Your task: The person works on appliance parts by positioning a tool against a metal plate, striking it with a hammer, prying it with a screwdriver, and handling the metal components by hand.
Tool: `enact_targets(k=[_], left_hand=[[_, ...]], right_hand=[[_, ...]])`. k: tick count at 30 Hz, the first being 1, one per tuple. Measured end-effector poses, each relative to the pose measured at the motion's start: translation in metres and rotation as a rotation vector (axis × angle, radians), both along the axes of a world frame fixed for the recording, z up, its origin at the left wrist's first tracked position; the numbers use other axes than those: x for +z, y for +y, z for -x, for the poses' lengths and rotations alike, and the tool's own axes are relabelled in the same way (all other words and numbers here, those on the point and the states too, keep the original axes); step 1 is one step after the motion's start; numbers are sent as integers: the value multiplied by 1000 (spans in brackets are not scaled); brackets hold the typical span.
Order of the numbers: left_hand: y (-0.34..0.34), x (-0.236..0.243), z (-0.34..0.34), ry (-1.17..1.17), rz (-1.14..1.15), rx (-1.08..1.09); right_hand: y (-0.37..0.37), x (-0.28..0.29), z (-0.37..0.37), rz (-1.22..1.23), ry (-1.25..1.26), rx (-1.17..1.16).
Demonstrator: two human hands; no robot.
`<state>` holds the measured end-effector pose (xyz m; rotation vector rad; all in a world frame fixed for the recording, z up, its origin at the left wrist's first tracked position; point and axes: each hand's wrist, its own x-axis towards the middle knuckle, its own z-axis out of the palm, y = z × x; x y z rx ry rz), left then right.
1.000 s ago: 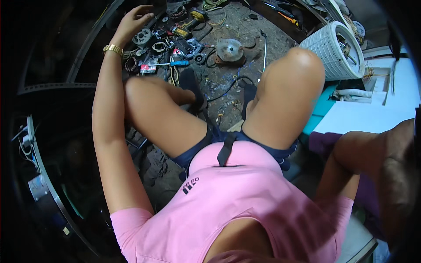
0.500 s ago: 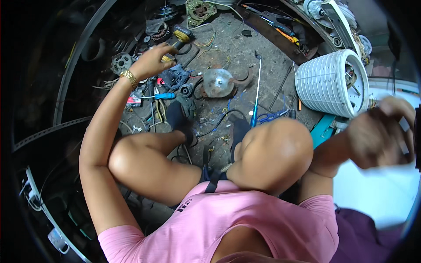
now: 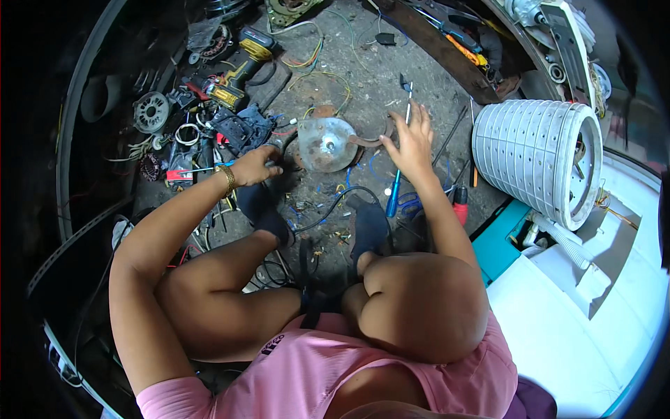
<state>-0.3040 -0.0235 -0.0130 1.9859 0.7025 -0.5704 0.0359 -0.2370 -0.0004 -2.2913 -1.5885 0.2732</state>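
Observation:
My left hand (image 3: 257, 166), with a gold-coloured watch or bracelet at the wrist, hovers left of a round, dull metal disc (image 3: 328, 145). Its fingers are loosely bent and apart, with nothing visible in them. My right hand (image 3: 413, 145) reaches forward, fingers spread, over a long screwdriver with a blue handle (image 3: 393, 198). Its thumb and index finger come close to a curved rusty metal strip (image 3: 370, 142) that runs out from the disc; whether they touch it cannot be made out. Left of my left hand lies a yellow and black cordless drill (image 3: 237, 75).
Tools, wires and motor parts crowd the floor at left. On the right, a white perforated drum (image 3: 534, 160) lies on its side by a white appliance panel (image 3: 558, 328) and a teal piece (image 3: 499, 241). A black cable (image 3: 335, 206) loops near my feet.
My right hand has swung from the far right to the middle, beside the disc. My left hand has drawn back from the drill toward me. The view has shifted slightly.

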Motion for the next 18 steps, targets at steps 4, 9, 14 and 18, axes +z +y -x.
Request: enact_targets(k=[4,9,14,18], left_hand=[[-9,-18,-13,-2,281,319],[-10,-25,-1,77,390,348],[-13,-20,18,108,408,341],[-13,-22,13,204,448,354]], right_hand=[[0,-42,-8,-252,208,-104],[-10,-85,13,-171,1126,-483],[-21,-97,47,-18,1499,-588],[-20,-112,66,46,1412,-517]])
